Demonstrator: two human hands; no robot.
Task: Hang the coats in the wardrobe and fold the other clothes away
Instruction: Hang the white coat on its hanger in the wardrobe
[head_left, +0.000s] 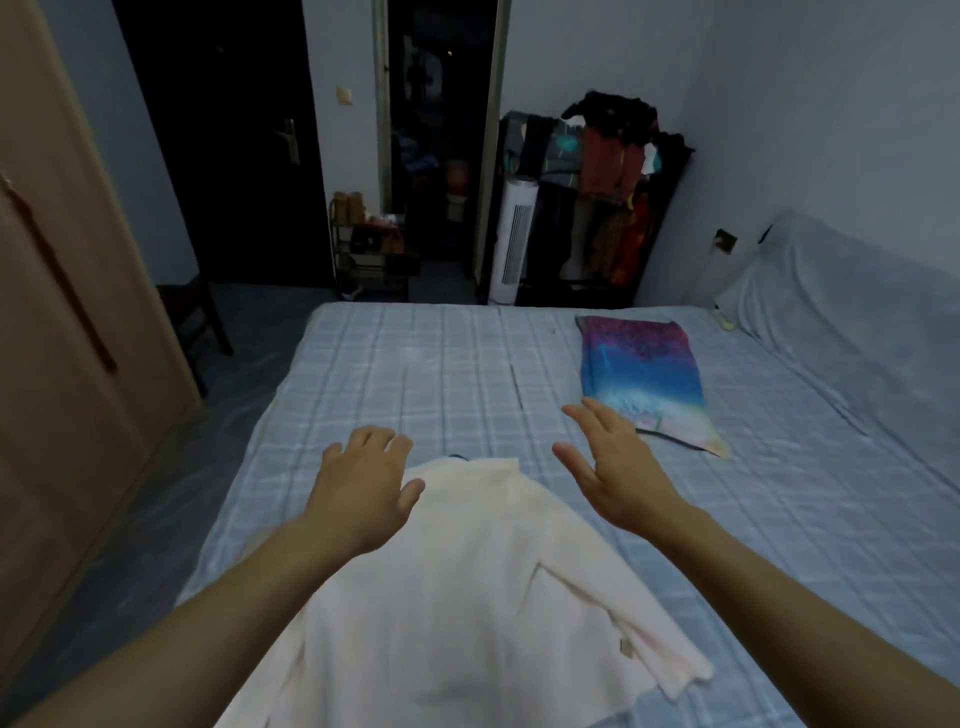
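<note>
A cream white garment (467, 597) lies spread on the bed (395, 374), its collar end pointing away from me. My left hand (363, 483) hovers at the collar's left side, fingers relaxed and holding nothing. My right hand (613, 467) hangs open to the right of the collar, palm turned inward, apart from the cloth. A folded blue, purple and pink garment (644, 379) lies flat on the bed further right. The wardrobe's brown door (67, 322) stands at the left.
A rack (602, 197) crowded with hanging clothes stands beyond the bed's far end, with a white tower fan (514, 239) beside it. A shoe shelf (369, 249) sits by a dark doorway. A covered heap (841, 322) lies along the bed's right side. A dark stool (192, 317) stands on the floor.
</note>
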